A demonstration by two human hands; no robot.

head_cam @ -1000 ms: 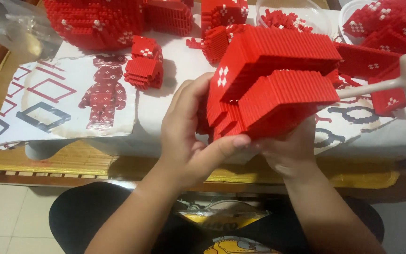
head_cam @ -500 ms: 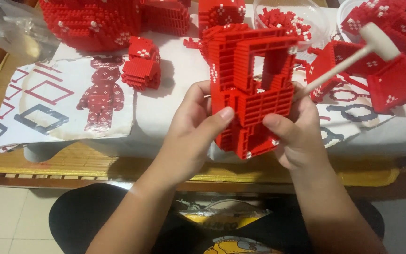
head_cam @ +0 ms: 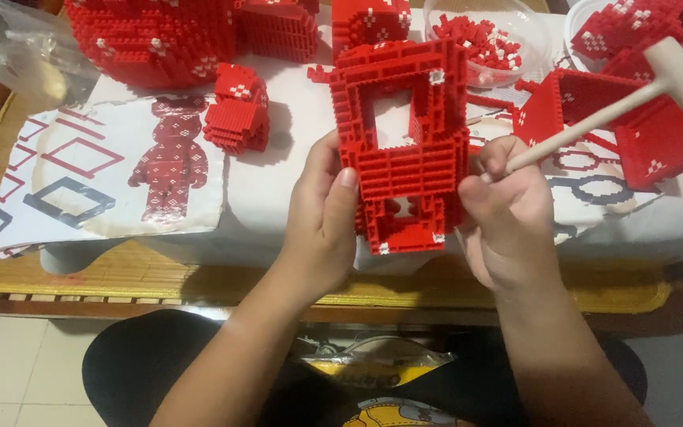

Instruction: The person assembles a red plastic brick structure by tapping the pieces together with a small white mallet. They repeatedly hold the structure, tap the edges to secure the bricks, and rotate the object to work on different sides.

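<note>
At the bottom of the frame lie pale floor tiles (head_cam: pixel 9 364) and the person's dark lap with a yellow printed shirt. Just above runs the wooden edge of the counter (head_cam: pixel 9 304), topped by a woven yellow mat (head_cam: pixel 199 273) and, over that, a white cloth (head_cam: pixel 278 198) that carries everything else.

In the centre, the left hand (head_cam: pixel 322 217) and the right hand (head_cam: pixel 507 213) hold a red brick-built frame (head_cam: pixel 405 150) upright between them, raised just above the cloth. It has a rectangular opening in its upper half and a smaller gap lower down. The left fingers are clamped on its left edge, thumb on the front face. The right fingers press its right edge and are also closed round the handle of a small wooden mallet (head_cam: pixel 602 111), whose pale head points to the upper right.

At left centre lies a printed instruction sheet (head_cam: pixel 112 182), white with a red bear figure and outlined red and dark diamonds. A second printed sheet (head_cam: pixel 594 186) with ring shapes shows under the parts at right.

Beyond the sheet sits a small red block assembly (head_cam: pixel 237 111) with white specks. In the upper left stands a large rounded red build (head_cam: pixel 152 39), and beside it a crumpled clear plastic bag (head_cam: pixel 17 55). At the top centre a clear round tub (head_cam: pixel 488 39) holds loose red and white bricks. In the upper right lie several red box-shaped sections (head_cam: pixel 650 134), some resting in a white bowl (head_cam: pixel 583 16) at the edge.
</note>
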